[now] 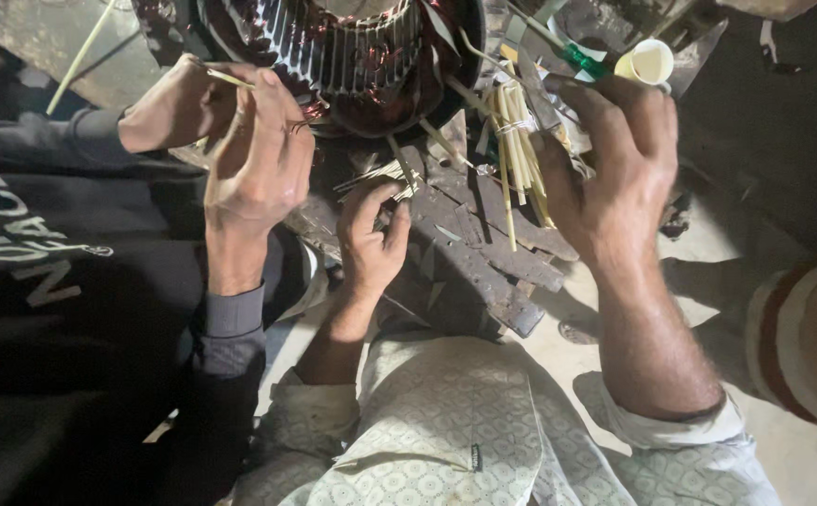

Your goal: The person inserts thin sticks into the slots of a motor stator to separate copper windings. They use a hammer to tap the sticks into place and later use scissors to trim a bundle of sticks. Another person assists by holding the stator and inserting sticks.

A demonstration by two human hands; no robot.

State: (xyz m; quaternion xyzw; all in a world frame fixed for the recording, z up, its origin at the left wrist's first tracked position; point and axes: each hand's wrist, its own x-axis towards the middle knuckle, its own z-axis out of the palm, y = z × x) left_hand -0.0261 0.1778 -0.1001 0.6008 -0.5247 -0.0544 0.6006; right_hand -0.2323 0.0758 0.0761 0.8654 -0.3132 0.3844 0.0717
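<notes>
My left hand (371,239) is closed on a small fan of thin pale slips (382,175), just below a large motor stator (362,56) with dark slots and copper windings. My right hand (610,178) grips a tied bundle of long pale sticks (514,141) to the right of the stator, thumb pressed against the bundle. A green-handled tool (582,61) lies by its fingertips. A co-worker in a dark hooded top has two hands (257,164) at the stator's left rim, pinching a single thin stick (226,77).
Rusty metal plates (493,253) lie stacked under the stator. A pale cup (649,62) stands at the top right. Another person's striped sleeve (811,337) shows at the right edge. The co-worker's dark body fills the left side.
</notes>
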